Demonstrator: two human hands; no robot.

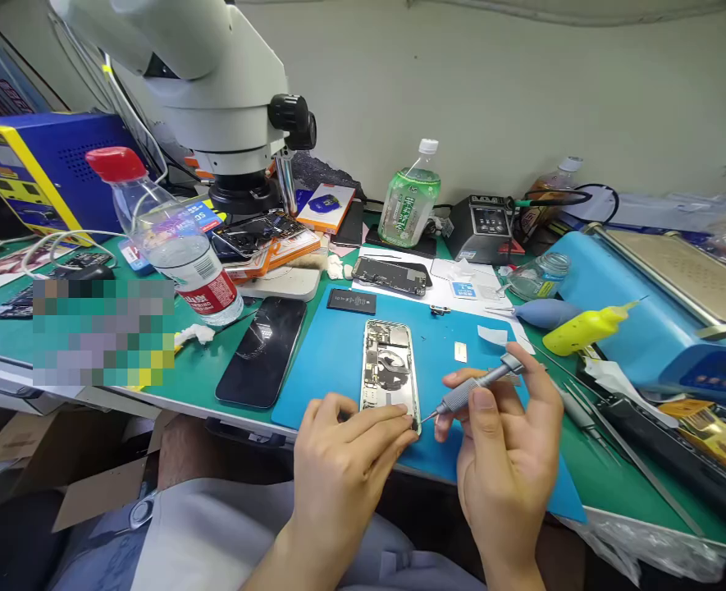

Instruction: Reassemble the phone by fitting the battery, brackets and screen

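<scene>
Green bench, front edge: opened phone [389, 366] lies on blue mat [331, 353]. Left hand [338, 460] fingers pinched on its lower end. Right hand [504, 443] fingers clamped on screwdriver [477, 387]. Judged light, rigid, fragile inside; hold by frame edges.

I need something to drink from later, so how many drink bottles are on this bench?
3. A clear red-capped bottle lies tilted at the left, a green-labelled bottle stands at the back centre, and an amber bottle sits behind the black station. Clutter may hide others.
</scene>
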